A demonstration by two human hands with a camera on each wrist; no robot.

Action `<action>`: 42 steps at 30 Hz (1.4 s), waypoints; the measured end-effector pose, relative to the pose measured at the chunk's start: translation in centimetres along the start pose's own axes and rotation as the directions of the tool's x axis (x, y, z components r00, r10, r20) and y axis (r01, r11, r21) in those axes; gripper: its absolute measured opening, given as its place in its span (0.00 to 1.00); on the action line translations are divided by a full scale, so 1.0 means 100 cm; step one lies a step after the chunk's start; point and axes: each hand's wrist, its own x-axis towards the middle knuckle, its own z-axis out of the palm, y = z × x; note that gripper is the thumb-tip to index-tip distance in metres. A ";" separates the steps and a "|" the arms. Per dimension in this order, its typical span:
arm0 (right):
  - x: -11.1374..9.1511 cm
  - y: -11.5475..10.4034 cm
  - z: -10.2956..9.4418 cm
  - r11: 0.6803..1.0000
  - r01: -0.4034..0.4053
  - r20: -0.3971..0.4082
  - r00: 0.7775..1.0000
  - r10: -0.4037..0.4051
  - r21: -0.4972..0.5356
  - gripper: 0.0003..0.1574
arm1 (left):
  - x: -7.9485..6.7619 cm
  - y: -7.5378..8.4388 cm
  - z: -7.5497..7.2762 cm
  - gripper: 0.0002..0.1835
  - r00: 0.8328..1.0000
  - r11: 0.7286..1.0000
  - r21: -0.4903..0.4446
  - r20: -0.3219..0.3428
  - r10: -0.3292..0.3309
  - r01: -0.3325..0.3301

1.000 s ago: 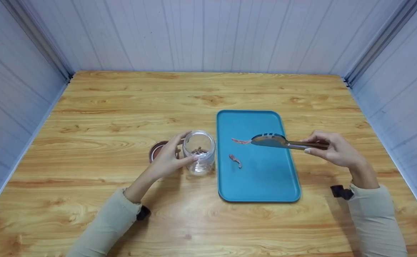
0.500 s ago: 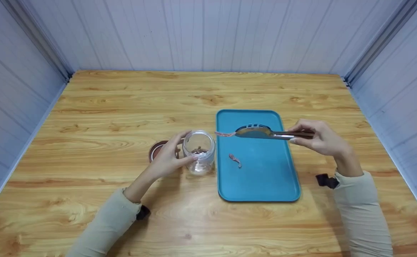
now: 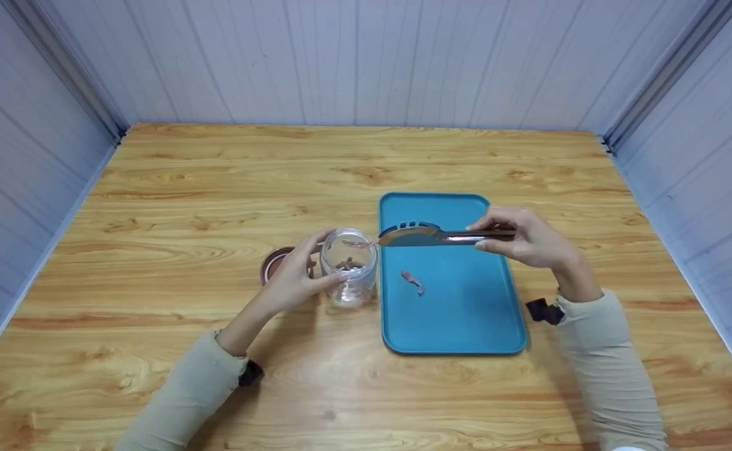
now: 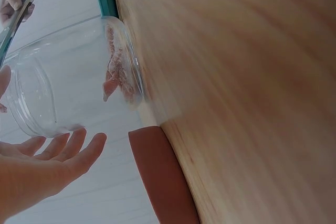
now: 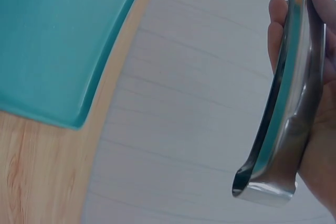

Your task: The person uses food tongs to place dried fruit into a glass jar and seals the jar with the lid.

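My right hand [image 3: 532, 239] grips metal tongs [image 3: 411, 235], whose tips pinch a thin reddish, dried-looking strip [image 3: 360, 243]. That strip lies over the mouth of a clear jar [image 3: 353, 291], at its right rim. Fingers and thumb of my left hand [image 3: 294, 282] are round the upper part of the jar, which stands upright on the table. Several similar reddish strips [image 4: 119, 72] lie at the jar's bottom in the left wrist view. Another strip [image 3: 412, 282] lies on the blue tray [image 3: 460, 319]. The right wrist view shows the bent end of the tongs [image 5: 268, 187].
A reddish-brown lid [image 3: 274, 262] lies on the wooden table [image 3: 215, 188] beside the jar, partly hidden by my left hand. The tray stands close to the jar's right side. Pale panel walls [image 3: 366, 62] border the table at the back and sides.
My right hand has moved left with the tongs and the pinched strip, from above the tray to the jar's mouth. My left hand and the jar have stayed in place.
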 end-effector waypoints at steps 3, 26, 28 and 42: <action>0.004 0.000 0.004 1.000 -0.007 0.012 1.000 0.007 -0.006 0.14 | 0.001 -0.001 0.001 0.40 1.000 1.000 -0.019 -0.004 0.005 -0.005; -0.035 0.033 -0.002 0.984 -0.170 -0.027 0.985 0.168 -0.052 0.21 | 0.000 0.000 0.000 0.39 1.000 0.999 0.031 -0.009 0.010 -0.010; -0.041 0.033 -0.003 0.979 -0.194 -0.030 0.981 0.192 -0.057 0.22 | 0.000 0.000 -0.001 0.39 1.000 0.999 0.034 -0.009 0.006 -0.005; -0.072 0.041 0.008 0.933 -0.343 0.011 0.938 0.346 -0.113 0.21 | 0.000 -0.001 0.000 0.39 1.000 1.000 0.018 -0.012 0.024 -0.023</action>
